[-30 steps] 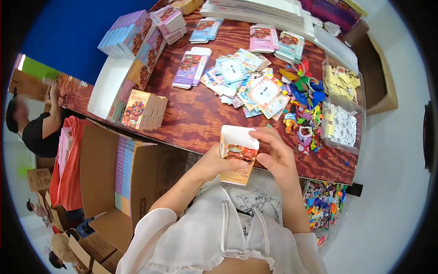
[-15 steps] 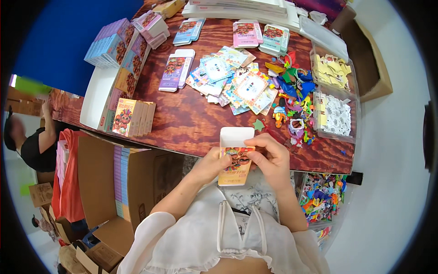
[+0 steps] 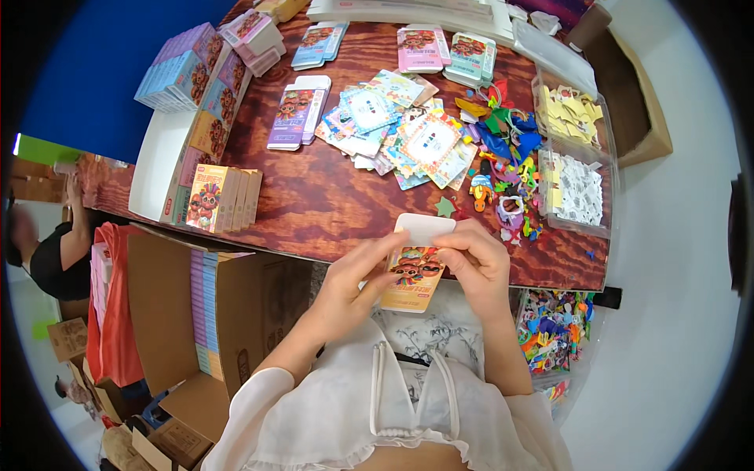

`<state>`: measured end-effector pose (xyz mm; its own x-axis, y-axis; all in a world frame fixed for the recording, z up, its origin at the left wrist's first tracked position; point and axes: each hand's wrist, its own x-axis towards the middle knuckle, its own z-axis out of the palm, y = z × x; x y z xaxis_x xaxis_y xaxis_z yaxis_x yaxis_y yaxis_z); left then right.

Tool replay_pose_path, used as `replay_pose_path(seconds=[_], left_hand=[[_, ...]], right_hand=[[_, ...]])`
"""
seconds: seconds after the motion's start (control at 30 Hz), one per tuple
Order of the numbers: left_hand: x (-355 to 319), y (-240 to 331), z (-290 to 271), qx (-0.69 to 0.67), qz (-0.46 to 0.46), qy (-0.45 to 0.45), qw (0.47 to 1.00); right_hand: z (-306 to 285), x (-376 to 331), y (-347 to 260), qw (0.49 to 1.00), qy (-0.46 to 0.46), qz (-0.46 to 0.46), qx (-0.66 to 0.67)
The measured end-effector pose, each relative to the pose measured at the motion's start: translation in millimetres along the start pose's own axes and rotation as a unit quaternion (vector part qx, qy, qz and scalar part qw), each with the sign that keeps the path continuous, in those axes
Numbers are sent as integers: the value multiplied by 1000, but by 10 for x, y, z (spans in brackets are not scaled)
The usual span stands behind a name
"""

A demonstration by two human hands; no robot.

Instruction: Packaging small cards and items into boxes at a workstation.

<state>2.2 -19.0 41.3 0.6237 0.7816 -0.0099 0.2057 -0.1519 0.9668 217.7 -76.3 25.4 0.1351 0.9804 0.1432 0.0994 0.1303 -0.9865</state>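
Note:
Between my two hands, just off the table's near edge, is a small orange cardboard box with a cartoon print and its white top flap standing up. My left hand grips its left side, thumb across the front and index finger up by the flap. On the other side my right hand pinches the upper right edge near the flap's fold. What lies inside the box cannot be seen. Beyond my hands a pile of printed cards spreads over the table, beside a heap of colourful small toys.
Orange boxes stand in a row at the left, by a white tray of filled boxes. Flat purple boxes lie farther in. Clear bins of paper pieces line the right. A large carton is at lower left; a person sits beyond.
My left hand has moved its index finger up to the box's flap. The box has shifted slightly right and up and now tilts a little.

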Motion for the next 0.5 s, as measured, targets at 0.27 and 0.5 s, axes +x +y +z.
replay_pose_path(seconds=[0.27,0.5], left_hand=[[-8,-117,11,-75,-3,-17,997],[1,-162,60,-113,-37,-30,992]], right_hand=[[-14,16,7,998,-47,-18,33],[76,-20,58,994,-36,56,89]])
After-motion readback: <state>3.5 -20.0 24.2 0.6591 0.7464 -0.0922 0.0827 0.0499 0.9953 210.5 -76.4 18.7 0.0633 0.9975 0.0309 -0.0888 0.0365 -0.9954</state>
